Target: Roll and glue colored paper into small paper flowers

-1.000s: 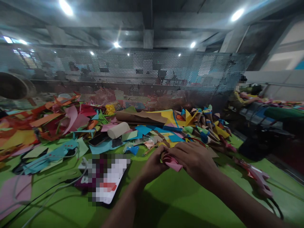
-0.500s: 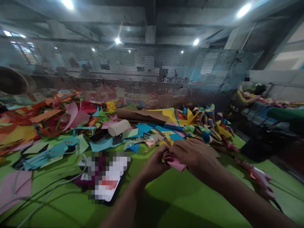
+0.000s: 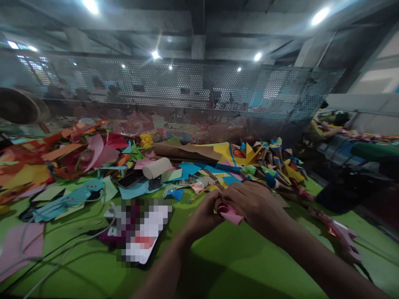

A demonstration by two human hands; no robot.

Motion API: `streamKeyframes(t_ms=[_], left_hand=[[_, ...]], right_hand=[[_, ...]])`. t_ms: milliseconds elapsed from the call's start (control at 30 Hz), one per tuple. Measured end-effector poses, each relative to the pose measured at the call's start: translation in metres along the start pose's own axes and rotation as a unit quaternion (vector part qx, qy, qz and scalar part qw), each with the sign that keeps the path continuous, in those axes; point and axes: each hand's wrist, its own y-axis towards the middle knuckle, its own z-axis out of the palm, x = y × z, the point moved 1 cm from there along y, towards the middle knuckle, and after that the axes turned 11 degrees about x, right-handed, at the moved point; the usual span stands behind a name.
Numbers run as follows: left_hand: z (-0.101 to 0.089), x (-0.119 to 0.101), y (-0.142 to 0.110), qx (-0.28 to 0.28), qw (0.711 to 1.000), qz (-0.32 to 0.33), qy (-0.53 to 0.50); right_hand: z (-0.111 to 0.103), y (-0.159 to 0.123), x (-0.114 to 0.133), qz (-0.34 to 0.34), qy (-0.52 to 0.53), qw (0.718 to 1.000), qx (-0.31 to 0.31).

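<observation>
Both hands meet above the green table, around a curled piece of pink paper. My left hand grips its left side, thumb toward me. From the right, my right hand wraps over the top with its fingers bent. A brownish rim shows beside the pink curl; the rest of the roll is hidden by my fingers. Just beyond the hands lie paper scraps and a small clear bag with a blue piece.
At left are a phone, a power strip and loose cables. Behind lie heaped coloured paper, a white roll and several paper cones. A pink glue gun rests at right. Far right, a person works.
The hands stay almost in place, still around the pink paper. The view has shifted very slightly. Little else differs.
</observation>
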Motion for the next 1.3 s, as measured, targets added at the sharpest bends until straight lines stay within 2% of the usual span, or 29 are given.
streamKeyframes(t_ms=[167,400,700,967,1133,1300], left_hand=[[0.001,0.0,0.0,-0.001,1.0,-0.015,0.005],[0.001,0.001,0.0,-0.006,1.0,-0.003,-0.026],[0.002,0.003,-0.001,-0.009,1.0,0.007,0.002],[0.002,0.005,-0.001,-0.017,0.999,0.019,0.037],[0.003,0.004,0.0,-0.015,1.0,0.004,-0.013],[0.001,-0.003,0.002,-0.027,0.999,-0.012,-0.044]], right_hand=[[0.0,0.002,0.0,0.002,0.043,0.999,-0.01],[-0.002,0.006,0.0,-0.004,0.076,0.997,0.012],[-0.002,0.008,0.0,-0.007,0.065,0.996,0.053],[0.001,0.007,-0.001,-0.015,0.068,0.996,0.049],[-0.001,0.01,-0.001,0.016,0.106,0.994,0.022],[-0.004,0.011,-0.004,0.058,0.2,0.978,0.018]])
